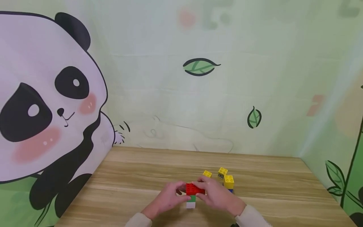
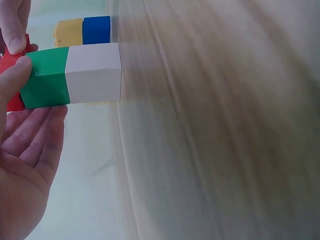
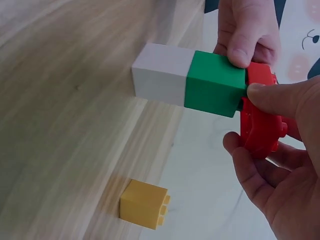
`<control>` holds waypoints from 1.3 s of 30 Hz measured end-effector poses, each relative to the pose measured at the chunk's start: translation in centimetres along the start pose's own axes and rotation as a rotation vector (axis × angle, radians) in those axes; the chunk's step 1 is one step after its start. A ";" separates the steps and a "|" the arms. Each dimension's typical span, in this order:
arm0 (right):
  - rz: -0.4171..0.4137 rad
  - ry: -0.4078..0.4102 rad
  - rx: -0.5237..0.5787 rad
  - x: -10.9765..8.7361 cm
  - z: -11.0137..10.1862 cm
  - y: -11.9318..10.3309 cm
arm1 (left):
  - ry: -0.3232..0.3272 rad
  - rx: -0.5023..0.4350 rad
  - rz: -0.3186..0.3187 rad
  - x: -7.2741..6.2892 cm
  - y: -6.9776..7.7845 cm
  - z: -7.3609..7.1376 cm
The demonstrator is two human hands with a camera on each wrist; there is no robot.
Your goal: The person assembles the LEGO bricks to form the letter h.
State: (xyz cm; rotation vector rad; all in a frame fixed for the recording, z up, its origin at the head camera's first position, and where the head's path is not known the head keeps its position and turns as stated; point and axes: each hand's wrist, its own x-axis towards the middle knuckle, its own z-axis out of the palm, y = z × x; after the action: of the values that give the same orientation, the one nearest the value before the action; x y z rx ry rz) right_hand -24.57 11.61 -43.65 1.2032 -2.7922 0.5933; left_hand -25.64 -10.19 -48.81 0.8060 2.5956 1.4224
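Note:
A small tower stands on the wooden table, with a white brick [image 1: 191, 205] at the bottom, a green brick [image 1: 193, 198] above it and a long red brick [image 1: 191, 188] on top. The red brick reaches out past the green one toward my right hand [image 1: 216, 194], which pinches it between thumb and fingers. From the other side my left hand [image 1: 171, 195] grips the green brick, its thumb [image 2: 15, 75] close to the red brick and its fingers behind. A thin gap shows between red and green in the right wrist view.
Behind my right hand stands a yellow brick [image 1: 228, 181] on a blue brick [image 1: 231, 190]. Two more yellow-topped pieces stand farther back, one a yellow brick [image 1: 207, 173], the other a yellow brick [image 1: 222, 171] with a dark printed side. A panda-print cloth [image 1: 158, 78] hangs behind the table.

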 end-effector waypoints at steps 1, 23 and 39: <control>-0.009 0.002 0.008 0.0 -0.1 0.0 | 0.001 0.001 0.008 0.0 0.0 0.0; -0.032 -0.015 -0.116 0.4 -0.2 -0.1 | -0.001 0.045 0.070 0.0 -0.2 0.0; 0.050 -0.047 0.005 0.4 0.0 0.3 | -0.006 0.061 0.087 -0.1 -0.1 -0.1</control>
State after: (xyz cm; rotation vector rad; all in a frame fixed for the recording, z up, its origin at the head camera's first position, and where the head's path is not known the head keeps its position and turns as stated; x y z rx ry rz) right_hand -25.08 11.51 -43.65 1.1673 -2.8691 0.5824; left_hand -25.59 -10.32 -48.87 0.9411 2.6416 1.3649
